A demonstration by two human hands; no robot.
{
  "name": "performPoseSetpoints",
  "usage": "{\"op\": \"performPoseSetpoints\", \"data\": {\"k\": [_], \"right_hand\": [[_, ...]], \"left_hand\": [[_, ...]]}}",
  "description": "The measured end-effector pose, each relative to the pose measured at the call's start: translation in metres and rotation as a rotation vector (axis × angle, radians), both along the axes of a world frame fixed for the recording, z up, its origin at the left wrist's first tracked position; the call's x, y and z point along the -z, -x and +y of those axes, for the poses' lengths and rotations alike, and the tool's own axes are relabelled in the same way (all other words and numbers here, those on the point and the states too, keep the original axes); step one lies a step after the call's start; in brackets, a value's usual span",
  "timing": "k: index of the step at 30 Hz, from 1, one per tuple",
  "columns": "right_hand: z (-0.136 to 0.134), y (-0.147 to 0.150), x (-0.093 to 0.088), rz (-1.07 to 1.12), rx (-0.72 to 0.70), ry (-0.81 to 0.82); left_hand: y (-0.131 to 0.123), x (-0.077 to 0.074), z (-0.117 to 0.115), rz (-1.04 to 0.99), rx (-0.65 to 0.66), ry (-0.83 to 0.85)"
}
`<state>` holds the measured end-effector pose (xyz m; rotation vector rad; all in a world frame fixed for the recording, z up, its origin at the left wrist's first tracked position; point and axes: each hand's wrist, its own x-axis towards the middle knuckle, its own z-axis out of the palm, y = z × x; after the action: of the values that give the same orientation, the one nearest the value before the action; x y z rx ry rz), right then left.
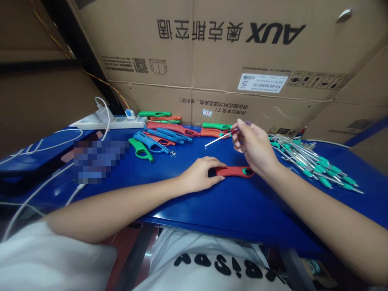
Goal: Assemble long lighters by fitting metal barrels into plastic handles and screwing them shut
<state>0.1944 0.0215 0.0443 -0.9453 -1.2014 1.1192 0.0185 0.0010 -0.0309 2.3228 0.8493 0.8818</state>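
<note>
On the blue tabletop lies a red plastic casing (232,171), long and flat like a stick-lighter handle, with a green piece near its right end. Its left end is gripped between the thumb and fingers of my left hand (200,173). Above and to the right, my right hand (250,141) pinches a thin silver rod (216,140) with a small bent tip pointing left. Something red shows at the rod's end between my fingertips. The rod is apart from the casing.
Several green, red and blue casings (148,143) lie at the back left, with others (215,126) against the cardboard (194,81). At right is a pile of metal rods with teal parts (318,161). A power strip (121,122) and white cables (39,190) occupy the left.
</note>
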Motion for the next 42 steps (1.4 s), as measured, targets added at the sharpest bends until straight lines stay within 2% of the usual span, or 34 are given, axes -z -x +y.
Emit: {"op": "performPoseSetpoints", "data": {"k": [4,7,11,16,27,32,35,40,42], "right_hand": [[-0.009,-0.025,0.008,0.034,0.063,0.01],[-0.011,-0.034,0.017,0.013,0.092,0.003],[-0.012,-0.037,0.024,0.013,0.081,0.017],[-0.014,-0.033,0.027,0.037,0.062,0.041],[-0.015,-0.03,0.029,0.085,0.052,0.079],[-0.015,-0.032,0.027,-0.002,0.063,0.0],[-0.017,-0.037,0.021,-0.165,-0.002,-0.114],[-0.025,-0.045,0.011,-0.43,-0.289,-0.295],[-0.029,-0.044,0.01,-0.487,-0.309,-0.364]], "left_hand": [[-0.001,-0.002,0.001,-0.07,0.015,0.061],[0.0,-0.008,-0.001,-0.195,-0.031,0.13],[0.001,-0.016,-0.002,-0.356,-0.108,0.229],[-0.001,-0.019,-0.003,-0.444,-0.14,0.302],[0.0,-0.021,-0.004,-0.402,-0.177,0.176],[0.001,-0.018,-0.004,-0.327,-0.169,0.134],[0.001,-0.016,-0.007,-0.255,-0.114,0.122],[-0.001,-0.014,-0.015,-0.144,-0.011,0.144],[-0.002,-0.013,-0.018,-0.105,0.008,0.16]]}}
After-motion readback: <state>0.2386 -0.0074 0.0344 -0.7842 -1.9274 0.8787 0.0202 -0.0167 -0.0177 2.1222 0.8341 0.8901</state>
